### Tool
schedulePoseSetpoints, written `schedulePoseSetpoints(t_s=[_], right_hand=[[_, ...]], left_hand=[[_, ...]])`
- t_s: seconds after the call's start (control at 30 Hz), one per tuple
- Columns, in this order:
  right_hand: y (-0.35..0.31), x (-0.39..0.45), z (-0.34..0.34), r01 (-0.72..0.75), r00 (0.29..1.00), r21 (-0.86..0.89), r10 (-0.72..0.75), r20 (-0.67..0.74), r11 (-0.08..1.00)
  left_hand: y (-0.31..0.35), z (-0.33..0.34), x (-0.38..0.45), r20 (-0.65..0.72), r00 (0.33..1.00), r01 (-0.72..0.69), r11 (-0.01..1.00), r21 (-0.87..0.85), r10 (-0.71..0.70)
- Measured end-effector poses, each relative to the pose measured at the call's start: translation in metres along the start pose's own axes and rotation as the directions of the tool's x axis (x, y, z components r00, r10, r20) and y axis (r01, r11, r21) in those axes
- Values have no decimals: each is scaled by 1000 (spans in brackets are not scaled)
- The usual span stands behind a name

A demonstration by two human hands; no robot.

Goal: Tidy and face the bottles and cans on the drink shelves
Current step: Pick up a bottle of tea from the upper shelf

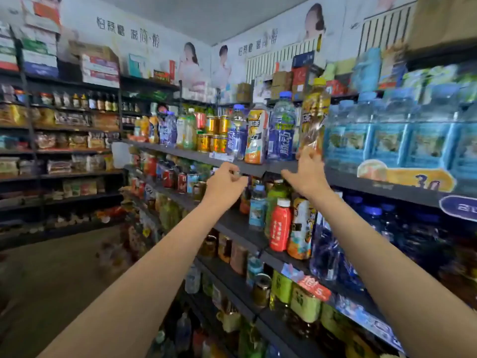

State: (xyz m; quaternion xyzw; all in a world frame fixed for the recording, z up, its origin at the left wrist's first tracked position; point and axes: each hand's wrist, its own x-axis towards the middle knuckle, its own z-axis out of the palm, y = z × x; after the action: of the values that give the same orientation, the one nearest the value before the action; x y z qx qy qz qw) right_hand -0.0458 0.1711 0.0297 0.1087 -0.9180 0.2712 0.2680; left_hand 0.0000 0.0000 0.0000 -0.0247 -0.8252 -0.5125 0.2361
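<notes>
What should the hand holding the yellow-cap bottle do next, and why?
Probably set the bottle upright on the shelf beside the blue bottle. The right hand grips its base, and it looks tilted and blurred.

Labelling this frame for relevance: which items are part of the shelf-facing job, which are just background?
Job:
right hand gripping yellow-capped tea bottle
left hand, curled, holding nothing
blue-capped bottles
gold cans

Background:
snack shelves
cartons on top
wall posters
</notes>
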Motion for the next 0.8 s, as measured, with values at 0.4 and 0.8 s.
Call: schedulePoseSetpoints(t_s=[0.4, 0.8], right_hand=[[6, 113, 51, -300, 806, -51, 225, -547, 952], [-13, 136, 77, -111, 579, 198, 225, -784, 974]], left_hand=[[-27, 53, 161, 104, 961, -236, 955, -178, 257], [-26, 67, 222, 456, 715, -341, 834, -434, 530]])
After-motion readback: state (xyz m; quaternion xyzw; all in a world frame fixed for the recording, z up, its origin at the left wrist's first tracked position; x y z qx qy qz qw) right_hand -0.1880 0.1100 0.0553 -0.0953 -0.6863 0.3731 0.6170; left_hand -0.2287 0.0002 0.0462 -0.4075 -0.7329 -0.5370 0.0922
